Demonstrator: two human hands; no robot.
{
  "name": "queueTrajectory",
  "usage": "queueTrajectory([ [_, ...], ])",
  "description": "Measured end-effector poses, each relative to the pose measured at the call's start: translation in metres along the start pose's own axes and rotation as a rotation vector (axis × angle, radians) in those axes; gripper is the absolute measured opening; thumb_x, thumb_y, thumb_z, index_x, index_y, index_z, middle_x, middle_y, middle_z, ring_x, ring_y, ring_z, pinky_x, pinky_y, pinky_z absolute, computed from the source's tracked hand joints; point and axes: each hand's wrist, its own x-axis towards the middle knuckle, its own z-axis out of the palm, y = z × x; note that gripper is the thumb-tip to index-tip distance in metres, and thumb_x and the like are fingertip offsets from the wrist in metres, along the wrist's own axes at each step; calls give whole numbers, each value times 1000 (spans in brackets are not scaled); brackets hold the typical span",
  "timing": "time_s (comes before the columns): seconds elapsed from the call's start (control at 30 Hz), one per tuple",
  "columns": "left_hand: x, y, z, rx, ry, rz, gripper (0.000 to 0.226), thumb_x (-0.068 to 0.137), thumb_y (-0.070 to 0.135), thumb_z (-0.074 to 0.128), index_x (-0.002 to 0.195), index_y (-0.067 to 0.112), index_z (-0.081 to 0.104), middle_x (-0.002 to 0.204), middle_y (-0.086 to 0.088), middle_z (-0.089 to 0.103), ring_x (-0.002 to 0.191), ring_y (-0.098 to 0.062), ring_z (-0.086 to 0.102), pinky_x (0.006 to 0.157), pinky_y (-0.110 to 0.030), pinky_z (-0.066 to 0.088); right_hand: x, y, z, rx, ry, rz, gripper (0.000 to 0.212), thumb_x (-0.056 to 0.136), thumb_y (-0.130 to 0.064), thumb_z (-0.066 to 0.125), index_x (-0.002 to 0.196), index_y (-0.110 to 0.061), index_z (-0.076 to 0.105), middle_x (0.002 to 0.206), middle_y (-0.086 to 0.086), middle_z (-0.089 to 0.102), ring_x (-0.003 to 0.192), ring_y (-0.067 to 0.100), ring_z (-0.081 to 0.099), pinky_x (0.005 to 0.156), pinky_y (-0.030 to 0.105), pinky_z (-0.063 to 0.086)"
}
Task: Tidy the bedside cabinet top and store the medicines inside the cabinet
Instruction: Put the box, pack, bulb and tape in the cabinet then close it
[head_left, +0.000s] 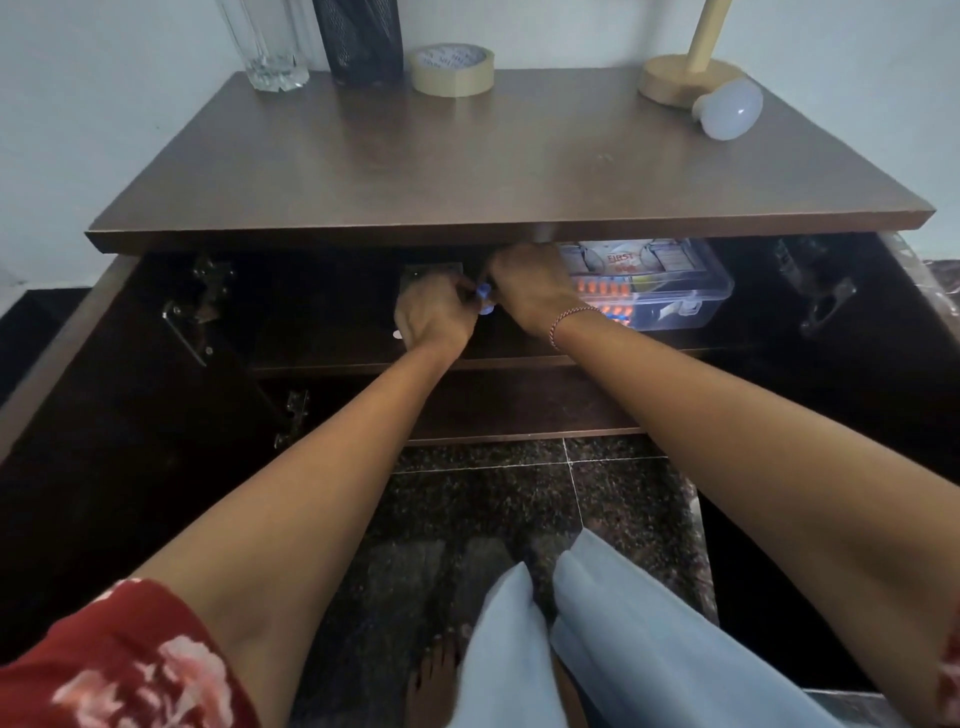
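The brown bedside cabinet top (467, 171) sits above an open cabinet with both doors swung wide. Both my hands reach onto its upper shelf (332, 358). My left hand (434, 317) and my right hand (532, 293) meet around a small object with a blue cap (484, 303); fingers hide most of it. Just right of my right hand stands a clear plastic first aid box (670, 286) with orange pill strips and medicine packs inside. A small grey packet (430, 271) shows behind my left hand.
At the back of the top stand a glass (267, 52), a black mesh holder (358, 41), a tape roll (452, 70), a wooden lamp base (685, 78) and a loose white bulb (727, 109). The open doors (78, 364) flank my arms. Dark tiled floor lies below.
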Motion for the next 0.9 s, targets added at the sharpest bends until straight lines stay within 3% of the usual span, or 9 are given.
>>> queueTrajectory([
  [0.13,6,-4,10,37,-26,-5,19,82,37,67,91,20,71,94,-7,69,101,-25,60,71,-32,41,5,-1,6,-28,-10,-2,18,90,-21,57,100,-11,67,107,12,67,106,31,60,90,35,40],
  [0.23,7,-7,17,31,-21,30,21,81,40,67,93,23,72,98,-6,70,104,-25,59,82,-35,45,6,2,13,-58,13,9,22,89,-23,58,102,-8,67,109,14,66,110,33,56,96,37,37],
  [0.33,10,-6,20,27,-18,35,22,83,38,65,97,22,71,101,-6,69,102,-24,60,83,-35,44,9,5,18,-79,33,24,23,90,-25,58,104,-9,67,109,14,66,112,33,55,99,39,36],
  [0.47,11,-8,20,108,-46,11,23,85,39,62,101,23,69,111,-8,65,116,-28,51,89,-40,44,9,2,21,-81,37,15,16,89,-21,58,97,-12,68,103,13,67,108,33,56,98,39,35],
  [0.67,9,-8,13,168,-43,-6,26,83,40,65,103,25,68,121,-7,61,129,-31,38,90,-41,43,6,-4,23,-115,65,10,13,85,-13,63,95,-9,69,105,15,67,117,35,51,106,46,28],
  [0.9,7,-6,3,163,-2,13,24,78,40,68,97,25,69,118,-9,61,119,-32,46,81,-39,44,-1,-3,17,-83,41,2,19,86,-16,62,104,-9,66,118,15,62,123,34,47,108,45,27],
])
